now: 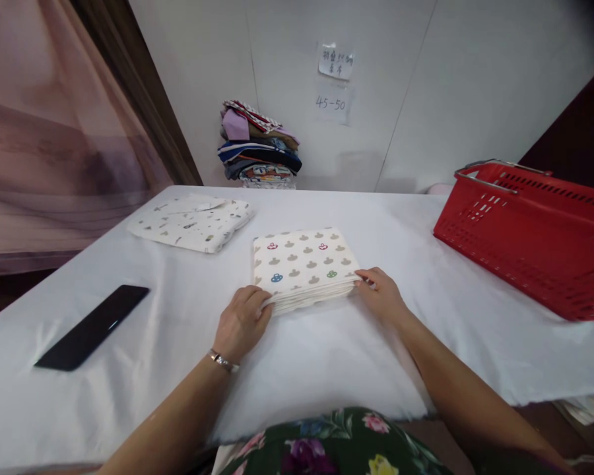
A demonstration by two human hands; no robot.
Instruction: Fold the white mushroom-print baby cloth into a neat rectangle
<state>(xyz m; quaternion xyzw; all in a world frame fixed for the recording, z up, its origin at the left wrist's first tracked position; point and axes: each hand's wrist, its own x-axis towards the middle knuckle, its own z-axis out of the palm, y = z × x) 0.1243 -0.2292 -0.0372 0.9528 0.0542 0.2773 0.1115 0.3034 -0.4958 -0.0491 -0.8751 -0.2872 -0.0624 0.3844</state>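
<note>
A folded cream cloth (301, 260) printed with small grey, red, blue and green shapes lies in the middle of the white table (327, 349). My left hand (241, 321) curls its fingers round the cloth's near left corner. At the near right corner my right hand (382, 295) pinches the stacked layers at the edge. Both hands rest on the table just in front of the cloth.
A second folded patterned cloth (193, 223) lies at the back left. A black phone (93, 326) sits on the left. A red plastic basket (534, 231) stands at the right. A pile of folded coloured clothes (258, 146) leans against the back wall under paper notes (335, 62).
</note>
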